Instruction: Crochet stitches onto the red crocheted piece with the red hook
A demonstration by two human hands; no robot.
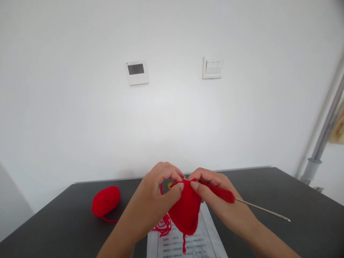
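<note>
Held up at the front middle is a red knitted piece [185, 211], hanging in a rough triangle with a short yarn tail at its lower point. My left hand [162, 186] pinches its upper left edge between thumb and fingers. On the other side, my right hand [215, 186] is closed on the upper right edge, its thumb pressing the fabric. A thin metal knitting needle [262, 208] sticks out past my right hand, and a red band of knitting lies along it. Near my left fingertips shows a small yellow thing [170, 185], too small to make out.
On the dark table [56, 218], a red yarn ball [106, 201] lies at the left, its strand running toward my left arm. Loose red yarn [164, 226] rests on a printed sheet [212, 233] below the knitting. Behind stands a white wall [172, 118].
</note>
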